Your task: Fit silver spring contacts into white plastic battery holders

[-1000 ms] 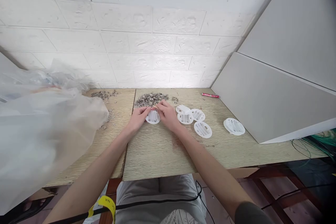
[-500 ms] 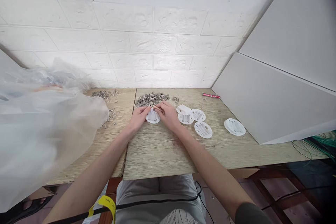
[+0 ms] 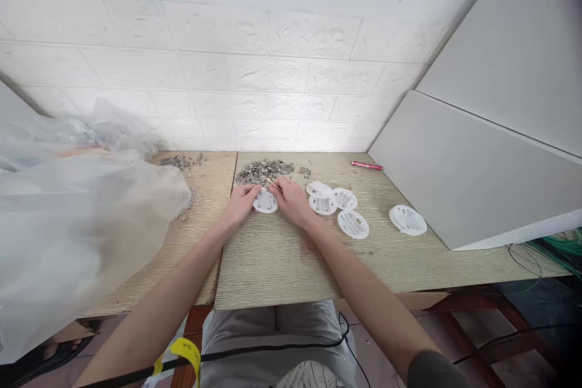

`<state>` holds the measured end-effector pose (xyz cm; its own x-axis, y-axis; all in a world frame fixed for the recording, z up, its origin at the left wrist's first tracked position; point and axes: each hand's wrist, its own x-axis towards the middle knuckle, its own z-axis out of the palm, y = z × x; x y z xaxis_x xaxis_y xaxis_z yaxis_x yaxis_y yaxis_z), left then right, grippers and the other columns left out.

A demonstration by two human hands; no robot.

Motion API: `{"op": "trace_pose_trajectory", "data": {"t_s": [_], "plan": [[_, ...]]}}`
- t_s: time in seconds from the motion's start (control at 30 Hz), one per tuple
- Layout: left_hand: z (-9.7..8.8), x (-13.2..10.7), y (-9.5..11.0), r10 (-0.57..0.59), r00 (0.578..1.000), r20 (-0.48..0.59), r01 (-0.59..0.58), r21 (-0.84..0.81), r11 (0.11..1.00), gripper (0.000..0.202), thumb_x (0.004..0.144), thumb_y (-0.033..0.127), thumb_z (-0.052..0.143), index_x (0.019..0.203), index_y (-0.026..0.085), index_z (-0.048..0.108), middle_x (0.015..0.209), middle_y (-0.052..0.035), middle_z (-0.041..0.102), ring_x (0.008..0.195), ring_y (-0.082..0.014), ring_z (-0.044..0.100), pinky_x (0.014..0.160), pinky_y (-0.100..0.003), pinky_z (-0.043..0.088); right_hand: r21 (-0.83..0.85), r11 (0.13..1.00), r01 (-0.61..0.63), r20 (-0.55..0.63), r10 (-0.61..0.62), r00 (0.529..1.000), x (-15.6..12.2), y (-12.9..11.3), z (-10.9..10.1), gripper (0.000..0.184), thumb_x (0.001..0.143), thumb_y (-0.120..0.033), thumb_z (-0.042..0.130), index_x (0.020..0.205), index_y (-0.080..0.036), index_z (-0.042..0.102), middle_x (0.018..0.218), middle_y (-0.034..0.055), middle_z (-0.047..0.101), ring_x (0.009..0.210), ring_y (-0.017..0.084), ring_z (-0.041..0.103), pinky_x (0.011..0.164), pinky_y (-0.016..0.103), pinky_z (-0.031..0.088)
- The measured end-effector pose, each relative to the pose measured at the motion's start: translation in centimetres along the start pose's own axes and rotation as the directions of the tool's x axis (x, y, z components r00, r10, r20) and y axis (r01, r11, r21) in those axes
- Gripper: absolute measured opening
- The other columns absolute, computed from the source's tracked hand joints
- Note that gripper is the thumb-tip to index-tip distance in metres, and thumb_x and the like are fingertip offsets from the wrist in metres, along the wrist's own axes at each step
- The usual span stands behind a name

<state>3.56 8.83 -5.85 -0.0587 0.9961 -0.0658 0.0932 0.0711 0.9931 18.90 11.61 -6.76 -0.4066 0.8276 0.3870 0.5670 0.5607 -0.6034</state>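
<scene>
Pinched at its left edge, a round white plastic battery holder (image 3: 265, 202) with slots is in my left hand (image 3: 242, 201). My right hand (image 3: 291, 200) is closed around a thin wooden stick (image 3: 271, 182), whose tip points up and left. Its thumb and fingertips touch the upper right edge of the battery holder. Just behind my hands lies a heap of small metal pieces (image 3: 260, 171). Whether a metal piece is between my fingertips is too small to tell.
Several white battery holders (image 3: 353, 225) lie to the right, and a stack of them (image 3: 408, 220) sits farther right. A red pen (image 3: 367, 165) is near the grey panel (image 3: 491, 176). A large plastic bag (image 3: 82, 212) covers the left side, beside more metal pieces (image 3: 179, 162).
My right thumb and fingertips have moved slightly down onto the battery holder's edge, and the stick has tilted a little upward. My left hand keeps its hold.
</scene>
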Motion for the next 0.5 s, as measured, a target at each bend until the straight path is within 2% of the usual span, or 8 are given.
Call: {"op": "trace_pose_trajectory", "data": {"t_s": [0.33,0.43,0.5], "plan": [[0.25,-0.01,0.02,0.020,1.000,0.005,-0.021,0.035,0.999,0.033,0.074,0.042,0.060,0.054,0.016,0.055,0.051,0.0022,0.047,0.048,-0.0093,0.039,0.046,-0.022,0.032,-0.103,0.995,0.013,0.018,-0.011,1.000,-0.17,-0.03,0.17,0.015,0.096,-0.021,0.043,0.082,-0.020,0.046,0.092,0.0062,0.057,0.076,0.017,0.050,0.066,0.029,0.036],[0.21,-0.02,0.08,0.030,1.000,-0.002,-0.030,0.015,0.999,0.034,0.073,0.044,0.062,0.056,0.016,0.057,0.052,0.0017,0.050,0.048,-0.0094,0.041,0.046,-0.022,0.033,-0.054,0.998,0.012,-0.014,-0.013,1.000,-0.13,-0.06,0.00,0.017,0.096,-0.022,0.043,0.079,-0.020,0.045,0.090,0.0058,0.058,0.076,0.017,0.050,0.066,0.029,0.037],[0.11,0.01,0.05,0.031,0.999,0.018,-0.031,-0.018,0.999,0.032,0.072,0.045,0.066,0.064,0.015,0.063,0.058,-0.0002,0.057,0.051,-0.0107,0.047,0.048,-0.023,0.036,0.051,0.998,-0.037,-0.067,0.040,0.997,-0.01,0.06,-0.31,0.019,0.095,-0.025,0.043,0.077,-0.021,0.045,0.084,0.0045,0.058,0.074,0.017,0.051,0.066,0.029,0.037]]}}
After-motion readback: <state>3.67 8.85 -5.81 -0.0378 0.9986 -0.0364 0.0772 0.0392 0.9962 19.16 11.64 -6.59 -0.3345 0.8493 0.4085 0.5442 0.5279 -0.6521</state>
